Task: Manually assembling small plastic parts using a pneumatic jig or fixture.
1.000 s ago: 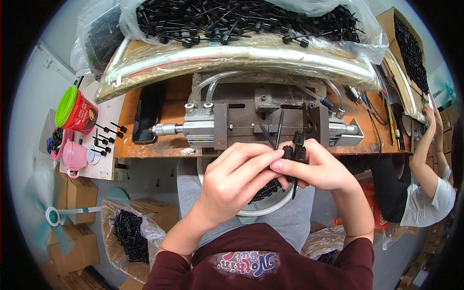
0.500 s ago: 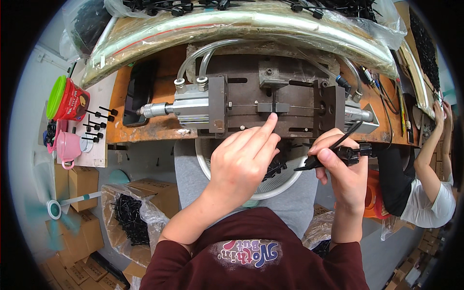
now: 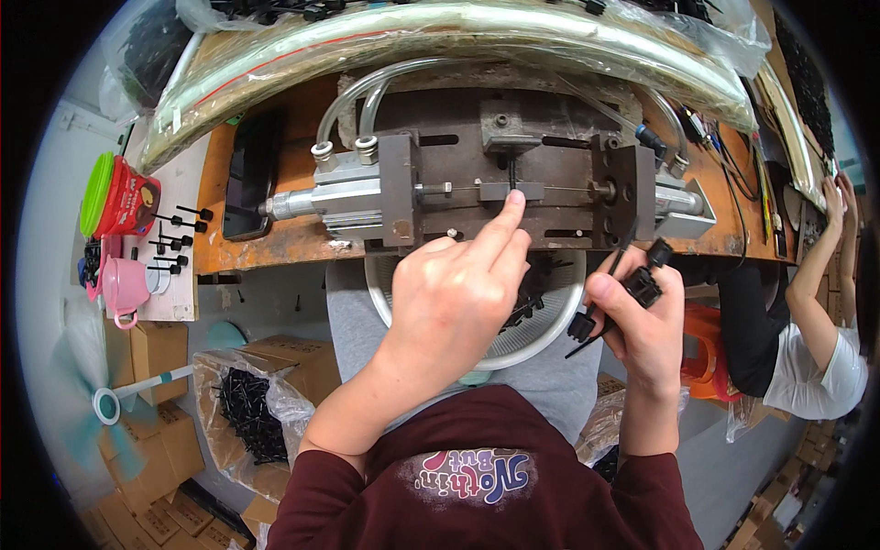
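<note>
My left hand (image 3: pixel 458 289) reaches over the bench with its index finger stretched out. That fingertip rests at the near side of a small grey block (image 3: pixel 496 192) in the middle of a metal fixture (image 3: pixel 449 147). A thin black stem (image 3: pixel 513 170) stands in the block's slot, its near end hidden by the finger. Closed fingers of my right hand (image 3: pixel 646 321) hold several black plastic parts with thin stems (image 3: pixel 642 286), just in front of the fixture's right end. Short rods, one of them the left rod (image 3: pixel 435 189), stick out of both end plates toward the block.
A white basket (image 3: pixel 513 359) with black parts sits on my lap. Clear hoses (image 3: pixel 367 87) arch over the fixture. A phone (image 3: pixel 249 179), a red tub (image 3: pixel 128 197) and a pink cup (image 3: pixel 126 284) are leftward. A turning fan (image 3: pixel 107 406) stands lower left; another person (image 3: pixel 816 357) works at right.
The rods at both end plates have moved inward toward the block. The black parts in my right hand have turned. My left fingertip stays at the block, and the whole view has shifted slightly.
</note>
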The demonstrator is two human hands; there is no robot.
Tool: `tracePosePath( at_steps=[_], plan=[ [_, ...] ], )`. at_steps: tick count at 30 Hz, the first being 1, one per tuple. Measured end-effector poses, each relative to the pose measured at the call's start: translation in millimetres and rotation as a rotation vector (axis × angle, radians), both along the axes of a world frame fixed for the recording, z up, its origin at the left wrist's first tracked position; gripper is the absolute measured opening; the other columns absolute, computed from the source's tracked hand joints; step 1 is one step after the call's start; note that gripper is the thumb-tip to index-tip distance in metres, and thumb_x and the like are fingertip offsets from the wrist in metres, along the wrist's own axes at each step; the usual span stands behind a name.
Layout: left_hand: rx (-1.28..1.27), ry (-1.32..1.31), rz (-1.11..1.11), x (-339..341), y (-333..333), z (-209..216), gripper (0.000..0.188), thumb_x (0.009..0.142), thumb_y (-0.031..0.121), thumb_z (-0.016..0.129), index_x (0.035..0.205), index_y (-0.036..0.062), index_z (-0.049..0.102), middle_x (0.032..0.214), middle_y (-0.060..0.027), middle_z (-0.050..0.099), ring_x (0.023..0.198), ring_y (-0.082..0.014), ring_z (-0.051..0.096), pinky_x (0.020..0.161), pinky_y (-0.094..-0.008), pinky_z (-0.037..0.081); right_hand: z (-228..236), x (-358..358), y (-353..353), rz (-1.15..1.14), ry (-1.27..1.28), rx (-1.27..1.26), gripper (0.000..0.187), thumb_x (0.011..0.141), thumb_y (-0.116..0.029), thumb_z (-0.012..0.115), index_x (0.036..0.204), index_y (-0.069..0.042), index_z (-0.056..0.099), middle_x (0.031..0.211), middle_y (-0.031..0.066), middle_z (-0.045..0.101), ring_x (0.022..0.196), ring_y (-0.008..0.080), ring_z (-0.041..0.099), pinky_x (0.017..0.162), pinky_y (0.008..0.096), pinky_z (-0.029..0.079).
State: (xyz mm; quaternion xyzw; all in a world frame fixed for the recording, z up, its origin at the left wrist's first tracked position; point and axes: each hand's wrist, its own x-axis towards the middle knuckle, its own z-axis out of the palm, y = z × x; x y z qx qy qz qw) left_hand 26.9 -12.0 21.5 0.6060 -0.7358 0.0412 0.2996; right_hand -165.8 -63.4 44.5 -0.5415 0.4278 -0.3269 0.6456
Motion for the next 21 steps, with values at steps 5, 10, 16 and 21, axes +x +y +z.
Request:
tracePosePath(
  at_steps=[5, 10, 16, 21],
  plan=[
    [0.003, 0.388, -0.19, 5.6, 10.7, 1.4, 0.03, 0.068, 0.014, 0.083, 0.095, 0.0051, 0.072, 0.102, -0.0109, 0.072, 0.069, -0.0164, 0.068, 0.062, -0.0264, 0.053, -6.2, 10.7, 4.4, -0.04, -0.068, -0.005, 0.024, 0.087, -0.009, 0.075, 0.07, -0.005, 0.059, 0.057, -0.0002, 0.058, 0.048, 0.0027, 0.049, 0.043, 0.0188, 0.034],
    [-0.057, 0.485, -0.348, -6.5, 24.1, 12.2, 0.031, 0.067, 0.006, 0.082, 0.096, 0.0028, 0.074, 0.093, -0.007, 0.071, 0.077, -0.02, 0.07, 0.062, -0.0284, 0.055, -11.2, 18.9, 9.0, -0.017, -0.227, 0.026, 0.019, 0.089, -0.009, 0.072, 0.074, -0.003, 0.062, 0.06, 0.0018, 0.06, 0.048, 0.0034, 0.05, 0.042, 0.0194, 0.037],
    [-0.098, 0.538, -0.236, -7.8, 27.8, 11.9, 0.034, 0.07, -0.004, 0.079, 0.103, 0.004, 0.073, 0.092, -0.0073, 0.067, 0.077, -0.0199, 0.066, 0.062, -0.0294, 0.054, -11.2, 15.0, 6.9, -0.014, -0.224, -0.041, 0.008, 0.092, -0.007, 0.066, 0.091, 0.001, 0.065, 0.072, 0.0081, 0.066, 0.049, 0.0082, 0.054, 0.044, 0.0191, 0.04],
    [-0.02, 0.291, -0.062, 0.5, 17.3, 1.3, 0.033, 0.072, -0.002, 0.074, 0.105, 0.0014, 0.07, 0.109, -0.012, 0.064, 0.081, -0.0228, 0.063, 0.07, -0.0333, 0.053, -8.0, 7.0, 11.5, -0.061, -0.18, -0.21, 0.013, 0.093, -0.005, 0.064, 0.101, 0.005, 0.066, 0.098, 0.0164, 0.07, 0.069, 0.0104, 0.062, 0.057, 0.0224, 0.049]
  ],
)
